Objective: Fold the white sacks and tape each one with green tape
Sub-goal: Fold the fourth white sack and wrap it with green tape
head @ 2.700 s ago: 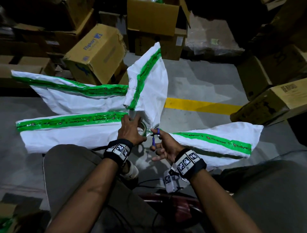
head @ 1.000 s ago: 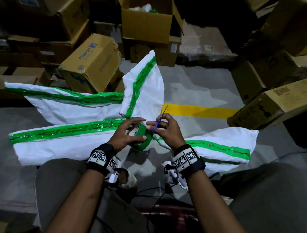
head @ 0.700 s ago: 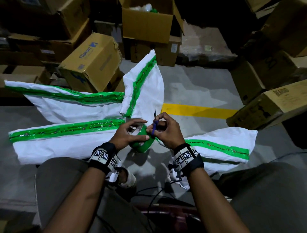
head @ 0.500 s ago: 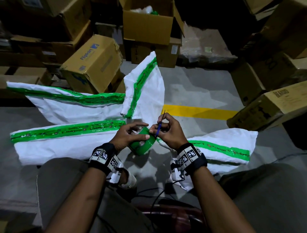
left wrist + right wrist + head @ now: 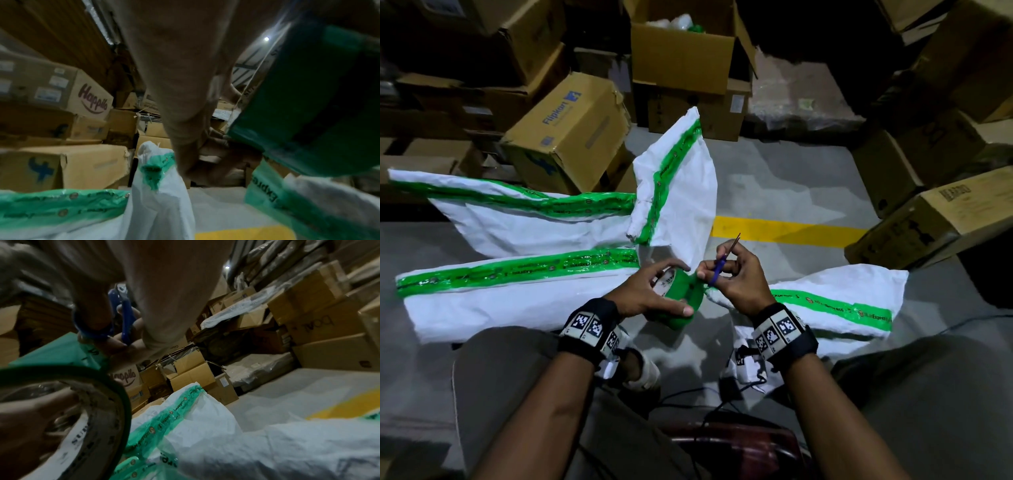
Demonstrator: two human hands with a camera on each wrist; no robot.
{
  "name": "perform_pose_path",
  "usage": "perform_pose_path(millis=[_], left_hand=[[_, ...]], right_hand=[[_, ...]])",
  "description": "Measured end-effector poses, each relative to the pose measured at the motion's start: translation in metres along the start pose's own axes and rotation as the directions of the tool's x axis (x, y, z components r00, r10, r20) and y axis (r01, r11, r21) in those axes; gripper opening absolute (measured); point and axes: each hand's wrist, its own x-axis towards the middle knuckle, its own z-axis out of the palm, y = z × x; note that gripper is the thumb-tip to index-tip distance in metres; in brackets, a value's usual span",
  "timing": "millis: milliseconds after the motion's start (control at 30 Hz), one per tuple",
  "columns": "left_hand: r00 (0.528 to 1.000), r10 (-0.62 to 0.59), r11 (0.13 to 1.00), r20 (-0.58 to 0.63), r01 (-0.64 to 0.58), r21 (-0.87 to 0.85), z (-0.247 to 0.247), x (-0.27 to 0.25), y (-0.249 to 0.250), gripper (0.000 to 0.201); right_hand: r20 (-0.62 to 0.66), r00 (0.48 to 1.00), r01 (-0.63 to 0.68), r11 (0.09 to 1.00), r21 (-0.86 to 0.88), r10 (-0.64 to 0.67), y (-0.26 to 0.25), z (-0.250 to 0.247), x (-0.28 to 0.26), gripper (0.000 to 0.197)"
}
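Since the earlier frame the tape roll (image 5: 681,301) has tipped and both hands have drawn together. White sacks (image 5: 517,301), light, limp and slippery, fan across the floor (image 5: 774,192) from nine to three o'clock; grasp them at taped edges. Left hand (image 5: 650,294) clasps the stiff roll at centre; right hand (image 5: 736,277) pinches blue scissors (image 5: 719,269) and the tape end.

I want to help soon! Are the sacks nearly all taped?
Several sacks on the floor already carry long green strips. Right now the left hand holds the tape roll, and the right hand pinches its loose end while holding scissors. Pulling, cutting and sticking that piece is left. How many sacks remain, I cannot tell.
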Motion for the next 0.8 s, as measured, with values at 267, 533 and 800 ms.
perform_pose_path(millis=[267, 533, 800], left_hand=[[1.0, 0.008, 0.978, -0.006, -0.009, -0.21, 0.005, 0.002, 0.005, 0.078], [0.982, -0.073, 0.996, -0.172, 0.064, -0.056, 0.002, 0.01, -0.004, 0.08], [0.976, -0.024, 0.965, -0.216, 0.079, 0.249, 0.014, 0.012, -0.003, 0.083]], right_hand=[[-0.073, 0.997, 0.007, 0.976, 0.217, 0.009, -0.008, -0.003, 0.009, 0.042], [-0.114, 0.993, -0.027, 0.996, 0.086, 0.037, -0.007, 0.0, 0.0, 0.042], [-0.071, 0.997, -0.009, 0.99, -0.143, -0.001, -0.01, 0.01, 0.002, 0.042]])
